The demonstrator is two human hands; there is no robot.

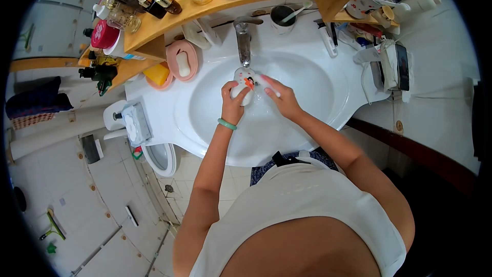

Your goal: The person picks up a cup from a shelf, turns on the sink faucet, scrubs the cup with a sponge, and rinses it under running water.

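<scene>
Under the metal faucet (243, 41), my left hand (233, 103) grips a white, rounded item with a red and orange printed picture (244, 78); its exact kind does not show. A green bangle (227, 124) circles my left wrist. Close beside the item on its right is my right hand (285, 100), fingers bent around a small white piece (277, 94) that I cannot make out. Both hands are over the white sink basin (205, 97). Whether water is running cannot be made out.
A wooden shelf (179, 7) crowded with bottles and jars arches behind the faucet. On the left lie a pink soap dish (190, 53) and a pack of wipes (136, 125). A dark cup with a toothbrush (281, 20) stands behind the basin, and a white trimmer-like device (328, 40) lies right.
</scene>
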